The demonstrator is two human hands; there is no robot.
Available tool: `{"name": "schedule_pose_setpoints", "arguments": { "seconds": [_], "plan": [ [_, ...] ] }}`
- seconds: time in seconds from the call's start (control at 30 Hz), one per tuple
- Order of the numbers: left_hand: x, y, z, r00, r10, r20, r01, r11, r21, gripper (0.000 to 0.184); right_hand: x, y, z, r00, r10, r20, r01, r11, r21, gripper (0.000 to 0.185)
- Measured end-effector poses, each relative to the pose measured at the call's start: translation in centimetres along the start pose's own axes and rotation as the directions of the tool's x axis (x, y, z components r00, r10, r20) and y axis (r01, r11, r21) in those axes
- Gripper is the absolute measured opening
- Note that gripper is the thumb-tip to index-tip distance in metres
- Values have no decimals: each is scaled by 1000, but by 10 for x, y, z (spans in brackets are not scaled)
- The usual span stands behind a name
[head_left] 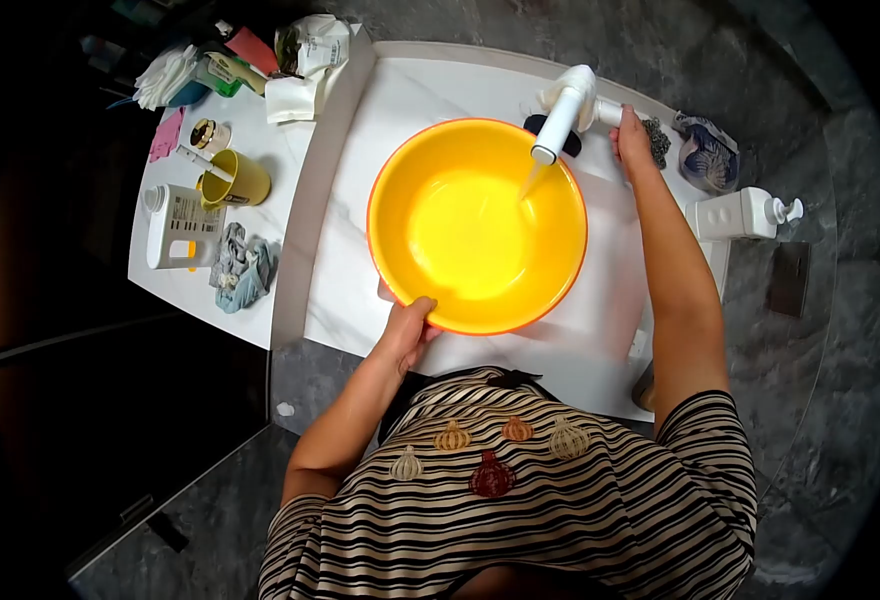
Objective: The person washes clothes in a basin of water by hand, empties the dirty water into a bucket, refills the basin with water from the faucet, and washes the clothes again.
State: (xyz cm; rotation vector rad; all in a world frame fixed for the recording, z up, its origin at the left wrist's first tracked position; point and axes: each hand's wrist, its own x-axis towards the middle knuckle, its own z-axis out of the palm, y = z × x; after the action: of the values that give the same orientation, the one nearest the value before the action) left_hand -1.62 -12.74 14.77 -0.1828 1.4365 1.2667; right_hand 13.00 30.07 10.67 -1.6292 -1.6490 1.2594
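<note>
A large yellow basin [460, 225] with an orange rim stands on the white counter under the faucet. My left hand [412, 328] grips its near rim, thumb on top and fingers below. A white faucet [557, 125] with white cloth wrapped round its base points down into the basin, and a thin stream of water comes from it. At the faucet's right side, my right hand [630, 137] is closed round the end of its white handle [609, 112].
Left, on a ledge, are a white jug [182, 228], a yellow mug [243, 178], a grey-blue cloth [244, 270] and packets [310, 60]. Right are a steel scrubber [657, 143], a patterned cloth bundle [709, 155] and a white pump bottle [740, 215]. A dark object sits behind the basin.
</note>
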Motion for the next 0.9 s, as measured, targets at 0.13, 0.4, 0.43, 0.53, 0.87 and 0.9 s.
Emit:
{"name": "schedule_pose_setpoints", "arguments": {
  "seconds": [0.13,0.4,0.43,0.53,0.87,0.9],
  "plan": [
    [6,-2,-1,1000,-2,6,2,999,43,35,-76,13,1,999,-25,45,24,999,31,55],
    [30,31,-44,993,65,-100,-38,966,256,34,-193,73,19,955,-131,267,133,991,10,39],
    [37,40,-40,987,113,-114,-83,967,243,34,-202,64,15,957,-131,260,134,991,5,39],
    [90,41,-24,972,231,-53,-201,922,331,33,-219,61,-3,987,-44,151,24,991,131,37],
    [31,23,-29,980,27,197,-137,809,572,29,-301,75,-72,984,113,137,-152,936,317,39],
    [28,36,-40,978,40,205,-160,774,612,30,-303,76,-58,984,116,134,-154,933,325,39]
  ]
}}
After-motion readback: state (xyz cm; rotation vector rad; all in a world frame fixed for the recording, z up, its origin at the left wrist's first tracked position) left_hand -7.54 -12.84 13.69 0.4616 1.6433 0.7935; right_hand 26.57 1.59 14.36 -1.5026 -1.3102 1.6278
